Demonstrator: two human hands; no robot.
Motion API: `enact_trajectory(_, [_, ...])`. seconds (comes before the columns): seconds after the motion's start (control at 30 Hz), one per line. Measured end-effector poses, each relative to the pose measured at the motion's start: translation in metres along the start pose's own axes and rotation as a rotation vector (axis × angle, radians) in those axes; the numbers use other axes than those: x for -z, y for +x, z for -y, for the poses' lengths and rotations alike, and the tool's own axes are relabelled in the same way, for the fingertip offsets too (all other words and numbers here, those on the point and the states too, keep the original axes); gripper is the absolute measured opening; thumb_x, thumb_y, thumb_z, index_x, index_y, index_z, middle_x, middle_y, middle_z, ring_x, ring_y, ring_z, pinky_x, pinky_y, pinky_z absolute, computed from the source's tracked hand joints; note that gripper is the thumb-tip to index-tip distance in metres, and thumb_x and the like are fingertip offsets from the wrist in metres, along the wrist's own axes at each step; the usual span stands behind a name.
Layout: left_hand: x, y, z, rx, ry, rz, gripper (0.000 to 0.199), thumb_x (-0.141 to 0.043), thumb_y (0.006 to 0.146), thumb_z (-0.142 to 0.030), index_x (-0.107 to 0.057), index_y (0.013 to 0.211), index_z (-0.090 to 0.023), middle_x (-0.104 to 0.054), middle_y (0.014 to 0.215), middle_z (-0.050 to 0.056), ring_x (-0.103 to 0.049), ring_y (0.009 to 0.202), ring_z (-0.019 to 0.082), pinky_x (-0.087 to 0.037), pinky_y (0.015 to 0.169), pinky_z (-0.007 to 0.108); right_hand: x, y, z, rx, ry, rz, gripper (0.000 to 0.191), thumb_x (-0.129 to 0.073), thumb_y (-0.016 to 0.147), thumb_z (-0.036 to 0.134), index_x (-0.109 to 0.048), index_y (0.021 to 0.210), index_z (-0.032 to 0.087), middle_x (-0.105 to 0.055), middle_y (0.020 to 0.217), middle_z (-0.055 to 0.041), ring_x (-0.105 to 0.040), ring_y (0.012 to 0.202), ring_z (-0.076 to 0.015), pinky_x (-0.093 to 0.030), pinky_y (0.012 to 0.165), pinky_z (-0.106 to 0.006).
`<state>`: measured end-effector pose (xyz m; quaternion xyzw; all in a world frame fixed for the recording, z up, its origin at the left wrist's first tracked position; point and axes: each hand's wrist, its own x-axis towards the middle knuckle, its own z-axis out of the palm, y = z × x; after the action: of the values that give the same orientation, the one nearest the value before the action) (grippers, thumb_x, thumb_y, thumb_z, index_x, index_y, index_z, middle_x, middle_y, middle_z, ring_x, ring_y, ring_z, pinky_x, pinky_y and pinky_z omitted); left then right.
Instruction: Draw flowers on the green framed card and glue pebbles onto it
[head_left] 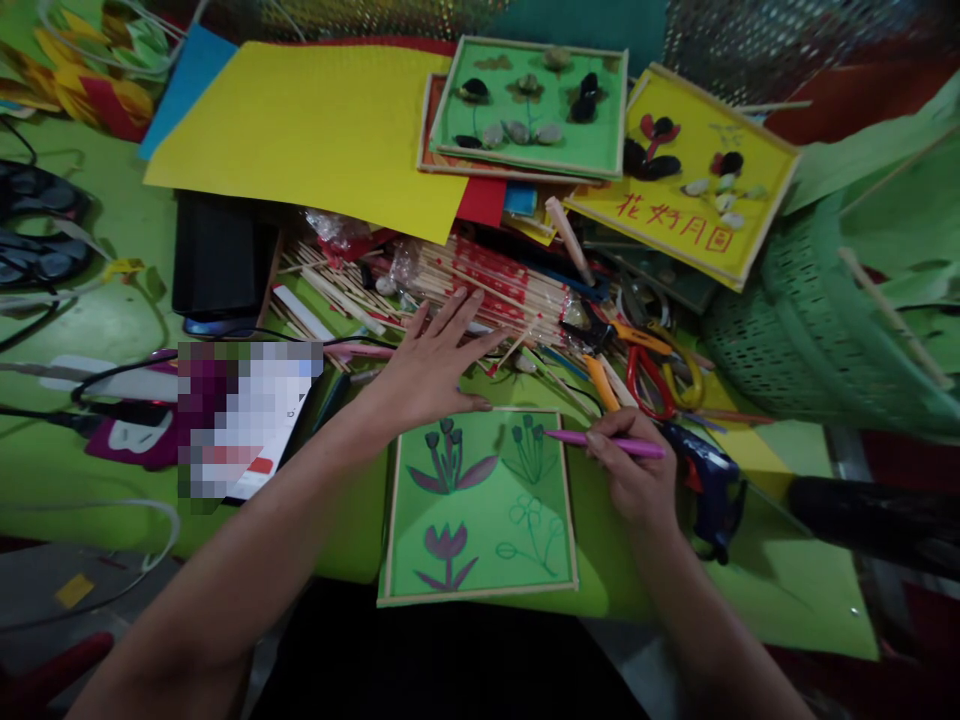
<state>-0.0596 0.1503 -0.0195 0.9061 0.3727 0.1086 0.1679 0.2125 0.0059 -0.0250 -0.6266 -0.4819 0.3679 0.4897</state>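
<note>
A green card with a pale stick frame (480,520) lies at the table's front edge, bearing flower drawings, some coloured in purple and one only outlined. Between the fingers of my right hand (634,465) is a purple pen (626,442), its tip at the upper right flower. My left hand (439,360) is spread above the card's top left edge, fingers apart and holding nothing. Its fingertips reach over the wooden sticks in red-printed wrappers (495,285).
Scissors (649,380) and a blue glue gun (709,490) lie right of my right hand. A green basket (810,320), yellow sheet (315,130) and framed pebble pictures (525,110) sit farther back. A phone (255,430) and cables are at left.
</note>
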Motion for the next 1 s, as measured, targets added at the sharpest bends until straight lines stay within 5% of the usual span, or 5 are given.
enact_trajectory(1.0, [0.0013, -0.0004, -0.0006, -0.01, 0.033, 0.001, 0.105, -0.084, 0.078, -0.055, -0.028, 0.164, -0.033, -0.008, 0.175, 0.014, -0.007, 0.161, 0.037, -0.008, 0.126, 0.064, -0.0004, 0.0018, -0.0002, 0.022, -0.046, 0.004, 0.016, -0.078, 0.085, 0.031, -0.066, 0.08, 0.022, -0.06, 0.068, 0.003, -0.05, 0.06, -0.0137, -0.038, 0.056, -0.027])
